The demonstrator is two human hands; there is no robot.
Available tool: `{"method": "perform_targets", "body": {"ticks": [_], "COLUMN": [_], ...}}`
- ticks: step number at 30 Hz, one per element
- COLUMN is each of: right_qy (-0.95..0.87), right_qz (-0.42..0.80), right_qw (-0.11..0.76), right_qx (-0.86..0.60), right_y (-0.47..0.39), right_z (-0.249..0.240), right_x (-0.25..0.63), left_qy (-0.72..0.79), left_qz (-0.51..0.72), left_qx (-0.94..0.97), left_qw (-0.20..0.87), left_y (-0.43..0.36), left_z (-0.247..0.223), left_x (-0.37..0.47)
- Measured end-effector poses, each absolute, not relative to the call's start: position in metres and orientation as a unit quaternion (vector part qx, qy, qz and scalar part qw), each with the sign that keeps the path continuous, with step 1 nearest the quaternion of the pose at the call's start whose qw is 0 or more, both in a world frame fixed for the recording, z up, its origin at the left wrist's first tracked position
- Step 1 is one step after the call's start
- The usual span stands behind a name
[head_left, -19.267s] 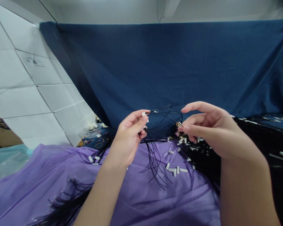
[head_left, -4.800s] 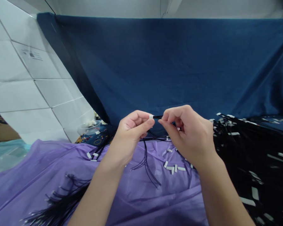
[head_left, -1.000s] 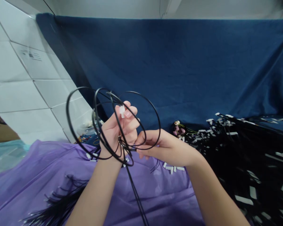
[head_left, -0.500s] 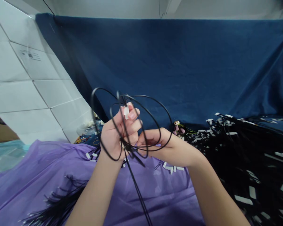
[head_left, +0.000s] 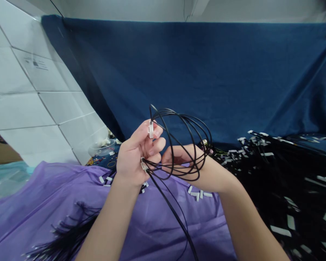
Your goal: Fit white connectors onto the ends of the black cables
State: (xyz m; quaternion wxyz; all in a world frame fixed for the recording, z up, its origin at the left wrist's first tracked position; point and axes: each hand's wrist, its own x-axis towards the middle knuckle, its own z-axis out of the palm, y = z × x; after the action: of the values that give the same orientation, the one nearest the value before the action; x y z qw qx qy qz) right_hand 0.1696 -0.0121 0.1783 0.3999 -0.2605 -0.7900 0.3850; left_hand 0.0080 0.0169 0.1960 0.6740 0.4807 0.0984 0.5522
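My left hand (head_left: 136,159) is closed, its thumb and forefinger pinching a white multi-pin connector (head_left: 151,129). Black wires (head_left: 198,125) rise from that connector and arc to the right in several loops, then come back toward the palm. A second white connector (head_left: 144,165) lies against the base of the same palm, with a black cable (head_left: 176,217) hanging down from it. Beside it, my right hand (head_left: 183,156) has its fingers pinched together at the lower wires, close to the left fingers. Its fingertips are partly hidden behind the loops.
Purple cloth (head_left: 163,224) covers the surface below, with a bundle of black wires (head_left: 67,232) at the left. To the right is a large heap of black cables with white connectors (head_left: 279,181). A clear plastic bowl (head_left: 101,146) stands behind, before a blue curtain (head_left: 192,72).
The wire loops have swung from around my left hand over to the right and gathered closer together. The pinched connector has turned to show its pin face. My right hand has moved slightly right.
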Motion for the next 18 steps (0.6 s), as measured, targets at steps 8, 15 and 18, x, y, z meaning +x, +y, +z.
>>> {"method": "perform_targets", "body": {"ticks": [8, 15, 18], "right_qy": [-0.792, -0.787, -0.785], "right_qz": [0.384, 0.384, 0.356], "right_qw": [0.407, 0.401, 0.416], "right_qx": [-0.244, -0.269, -0.289], "right_y": [-0.0134, -0.0111, -0.0092], "right_z": [0.1806, 0.1783, 0.1779], "right_x": [0.1689, 0.1712, 0.1755], "left_qy": [0.094, 0.115, 0.154], "left_qz": [0.550, 0.559, 0.580], "left_qx": [0.486, 0.481, 0.483], "left_qw": [0.673, 0.666, 0.637], "left_y": [0.0128, 0.0126, 0.0092], "left_z": [0.1969, 0.1989, 0.2028], "left_x": [0.0098, 0.0092, 0.0100]}}
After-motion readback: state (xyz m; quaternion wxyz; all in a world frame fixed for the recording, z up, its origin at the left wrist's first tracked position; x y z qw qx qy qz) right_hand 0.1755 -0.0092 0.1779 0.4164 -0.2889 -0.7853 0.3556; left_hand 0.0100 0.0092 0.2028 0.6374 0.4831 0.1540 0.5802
